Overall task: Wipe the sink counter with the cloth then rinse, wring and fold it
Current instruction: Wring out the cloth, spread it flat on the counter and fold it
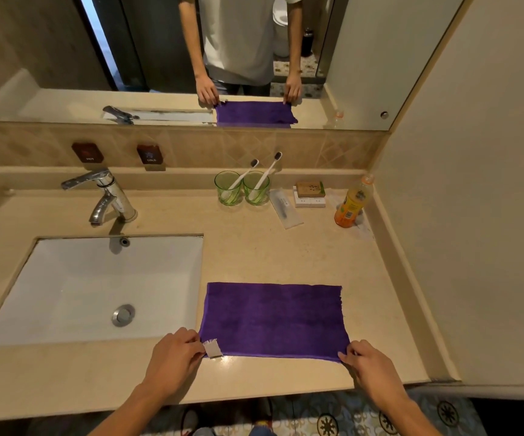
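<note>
A purple cloth (273,319) lies flat as a rectangle on the beige sink counter (254,253), to the right of the white basin (75,294). My left hand (172,357) pinches the cloth's near left corner, where a small white label sticks out. My right hand (367,363) pinches the near right corner. Both corners rest close to the counter's front edge. The chrome tap (106,196) stands behind the basin with no water running.
Two green glasses (242,191) with toothbrushes, a wrapped item, small soap boxes (310,195) and an orange drink bottle (352,202) stand along the back right. A wall borders the counter on the right. A mirror above reflects the person and cloth.
</note>
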Demonstrator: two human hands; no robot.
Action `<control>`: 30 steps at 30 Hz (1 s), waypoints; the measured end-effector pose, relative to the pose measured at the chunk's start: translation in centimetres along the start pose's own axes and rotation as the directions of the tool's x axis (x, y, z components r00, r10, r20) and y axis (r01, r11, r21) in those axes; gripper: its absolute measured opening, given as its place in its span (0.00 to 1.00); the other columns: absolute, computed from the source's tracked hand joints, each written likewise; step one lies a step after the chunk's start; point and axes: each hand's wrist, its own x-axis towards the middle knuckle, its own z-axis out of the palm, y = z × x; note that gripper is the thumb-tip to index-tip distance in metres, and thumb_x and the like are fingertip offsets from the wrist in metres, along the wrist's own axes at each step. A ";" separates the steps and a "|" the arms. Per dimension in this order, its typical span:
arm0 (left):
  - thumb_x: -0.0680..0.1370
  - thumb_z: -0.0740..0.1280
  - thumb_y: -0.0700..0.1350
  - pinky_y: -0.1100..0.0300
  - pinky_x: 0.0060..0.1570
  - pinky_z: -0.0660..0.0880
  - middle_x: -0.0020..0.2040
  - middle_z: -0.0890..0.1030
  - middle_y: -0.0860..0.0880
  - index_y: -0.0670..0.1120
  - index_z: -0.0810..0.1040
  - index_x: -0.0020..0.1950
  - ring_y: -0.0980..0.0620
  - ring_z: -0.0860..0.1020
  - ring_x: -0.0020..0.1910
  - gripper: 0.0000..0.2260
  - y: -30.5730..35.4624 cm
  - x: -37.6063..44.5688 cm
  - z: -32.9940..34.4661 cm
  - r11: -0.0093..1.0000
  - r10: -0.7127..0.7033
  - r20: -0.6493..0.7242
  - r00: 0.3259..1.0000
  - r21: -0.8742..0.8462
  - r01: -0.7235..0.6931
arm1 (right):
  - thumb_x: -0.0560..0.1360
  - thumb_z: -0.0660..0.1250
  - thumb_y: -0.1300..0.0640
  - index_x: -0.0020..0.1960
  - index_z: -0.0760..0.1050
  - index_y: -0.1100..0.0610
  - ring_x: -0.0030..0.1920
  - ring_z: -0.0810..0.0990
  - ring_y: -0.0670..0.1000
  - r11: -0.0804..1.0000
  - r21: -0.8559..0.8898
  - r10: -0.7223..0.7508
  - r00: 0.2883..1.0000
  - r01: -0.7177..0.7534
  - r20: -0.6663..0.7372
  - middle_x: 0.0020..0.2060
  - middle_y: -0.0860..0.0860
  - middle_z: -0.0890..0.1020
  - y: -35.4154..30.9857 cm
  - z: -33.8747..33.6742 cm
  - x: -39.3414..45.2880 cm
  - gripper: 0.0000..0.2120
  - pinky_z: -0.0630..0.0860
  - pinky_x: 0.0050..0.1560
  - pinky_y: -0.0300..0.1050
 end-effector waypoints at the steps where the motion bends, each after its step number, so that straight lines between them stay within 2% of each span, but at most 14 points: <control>1: 0.66 0.81 0.58 0.71 0.36 0.72 0.45 0.84 0.60 0.61 0.86 0.49 0.56 0.82 0.39 0.13 0.0 0.0 0.0 1.000 -0.013 0.004 1.000 -0.015 0.013 | 0.67 0.81 0.53 0.42 0.83 0.50 0.31 0.76 0.45 1.000 -0.007 -0.010 1.000 0.010 -0.009 0.35 0.44 0.76 -0.3 -0.4 -0.1 0.07 0.62 0.28 0.35; 3: 0.73 0.76 0.57 0.74 0.40 0.69 0.49 0.83 0.60 0.61 0.85 0.53 0.56 0.82 0.45 0.10 0.0 -0.2 -0.1 0.998 -0.023 0.022 1.000 -0.055 0.024 | 0.66 0.82 0.53 0.43 0.85 0.48 0.32 0.77 0.46 1.000 -0.026 -0.016 1.000 0.016 0.014 0.36 0.43 0.77 -0.4 -1.0 -0.1 0.08 0.64 0.27 0.36; 5: 0.79 0.64 0.56 0.74 0.43 0.66 0.57 0.81 0.60 0.59 0.83 0.60 0.57 0.79 0.52 0.13 -0.1 -0.3 -0.2 0.996 -0.025 0.066 0.998 -0.078 0.030 | 0.71 0.77 0.51 0.49 0.86 0.44 0.38 0.79 0.46 0.998 -0.056 -0.010 0.995 0.015 0.101 0.39 0.41 0.77 -0.4 -1.5 -0.1 0.08 0.69 0.29 0.38; 6: 0.80 0.60 0.54 0.74 0.44 0.66 0.59 0.78 0.61 0.59 0.81 0.63 0.58 0.77 0.55 0.15 -0.3 -0.3 -0.3 0.994 -0.035 0.103 0.994 -0.102 0.045 | 0.75 0.72 0.50 0.54 0.84 0.42 0.43 0.79 0.47 0.998 -0.056 0.009 0.992 -0.002 0.126 0.42 0.41 0.78 -0.3 -1.8 0.0 0.08 0.71 0.34 0.39; 8: 0.81 0.60 0.49 0.74 0.47 0.69 0.61 0.75 0.63 0.61 0.82 0.62 0.59 0.75 0.58 0.15 -0.6 -0.3 -0.7 0.975 -0.089 0.185 0.979 -0.184 0.124 | 0.80 0.64 0.51 0.60 0.82 0.42 0.53 0.78 0.47 0.998 -0.038 0.053 0.982 -0.047 0.183 0.49 0.42 0.79 -0.3 -2.3 0.6 0.12 0.73 0.44 0.40; 10: 0.81 0.63 0.41 0.71 0.54 0.74 0.57 0.76 0.64 0.66 0.81 0.51 0.59 0.78 0.56 0.18 -0.9 -0.2 -1.2 0.927 -0.150 0.224 0.963 -0.307 0.216 | 0.78 0.62 0.59 0.51 0.83 0.39 0.56 0.76 0.46 0.993 0.012 0.112 0.957 -0.119 0.268 0.52 0.44 0.80 -1.1 -3.5 1.9 0.17 0.74 0.52 0.38; 12: 0.80 0.64 0.35 0.67 0.53 0.77 0.52 0.82 0.60 0.62 0.82 0.43 0.57 0.81 0.51 0.20 -1.2 -0.2 -1.1 0.817 -0.275 0.190 0.943 -0.471 0.333 | 0.75 0.61 0.64 0.38 0.76 0.37 0.52 0.77 0.45 0.980 0.094 0.141 0.945 -0.175 0.295 0.49 0.45 0.81 -2.0 -4.3 3.8 0.21 0.72 0.49 0.32; 15: 0.82 0.64 0.38 0.71 0.45 0.74 0.47 0.83 0.54 0.52 0.83 0.48 0.55 0.82 0.47 0.12 -0.4 -0.1 -1.6 0.661 -0.463 0.162 0.871 -0.592 0.462 | 0.76 0.62 0.66 0.38 0.77 0.43 0.47 0.77 0.44 0.963 0.196 0.128 0.956 -0.183 0.264 0.44 0.44 0.80 -4.6 -5.4 7.2 0.19 0.68 0.43 0.27; 17: 0.82 0.66 0.40 0.66 0.45 0.78 0.44 0.84 0.53 0.51 0.82 0.47 0.54 0.82 0.44 0.08 -0.1 0.1 -1.3 0.582 -0.539 0.149 0.829 -0.645 0.494 | 0.76 0.63 0.66 0.40 0.79 0.46 0.48 0.78 0.45 0.957 0.249 0.081 0.964 -0.146 0.253 0.44 0.43 0.80 -7.3 -5.9 10.0 0.16 0.68 0.45 0.28; 19: 0.80 0.69 0.44 0.60 0.43 0.80 0.40 0.83 0.52 0.50 0.81 0.43 0.54 0.81 0.41 0.06 0.4 0.2 -1.2 0.534 -0.578 0.170 0.798 -0.661 0.527 | 0.76 0.64 0.66 0.43 0.82 0.49 0.49 0.79 0.46 0.952 0.292 0.012 0.967 -0.088 0.253 0.45 0.44 0.80 -10.0 -6.3 12.7 0.14 0.71 0.49 0.33; 21: 0.78 0.72 0.49 0.60 0.39 0.77 0.38 0.82 0.51 0.48 0.80 0.41 0.54 0.80 0.38 0.08 0.9 0.4 -1.1 0.511 -0.609 0.183 0.772 -0.654 0.558 | 0.77 0.64 0.64 0.47 0.84 0.53 0.50 0.79 0.46 0.949 0.314 -0.075 0.963 -0.010 0.258 0.46 0.45 0.81 -13.1 -6.3 15.6 0.11 0.72 0.52 0.36; 24: 0.76 0.73 0.57 0.62 0.36 0.70 0.42 0.79 0.51 0.49 0.77 0.43 0.55 0.78 0.40 0.13 1.8 0.7 -1.0 0.533 -0.633 0.206 0.746 -0.583 0.613 | 0.78 0.66 0.61 0.50 0.84 0.54 0.47 0.78 0.47 0.935 0.338 -0.192 0.953 0.104 0.236 0.47 0.48 0.80 -17.6 -5.8 19.4 0.08 0.70 0.49 0.37; 27: 0.77 0.71 0.60 0.61 0.39 0.72 0.47 0.76 0.53 0.52 0.74 0.48 0.55 0.76 0.44 0.13 2.4 1.0 -0.6 0.570 -0.646 0.231 0.728 -0.489 0.660 | 0.79 0.67 0.57 0.53 0.83 0.54 0.44 0.78 0.49 0.918 0.361 -0.263 0.933 0.163 0.247 0.46 0.50 0.80 -21.5 -5.0 22.5 0.07 0.71 0.45 0.40; 30: 0.78 0.69 0.58 0.60 0.47 0.78 0.50 0.73 0.54 0.53 0.73 0.51 0.53 0.77 0.47 0.11 2.8 1.1 -0.3 0.572 -0.671 0.228 0.706 -0.446 0.688 | 0.78 0.69 0.55 0.55 0.82 0.55 0.46 0.78 0.51 0.916 0.364 -0.278 0.921 0.169 0.272 0.48 0.53 0.81 -23.9 -4.1 24.7 0.08 0.74 0.48 0.44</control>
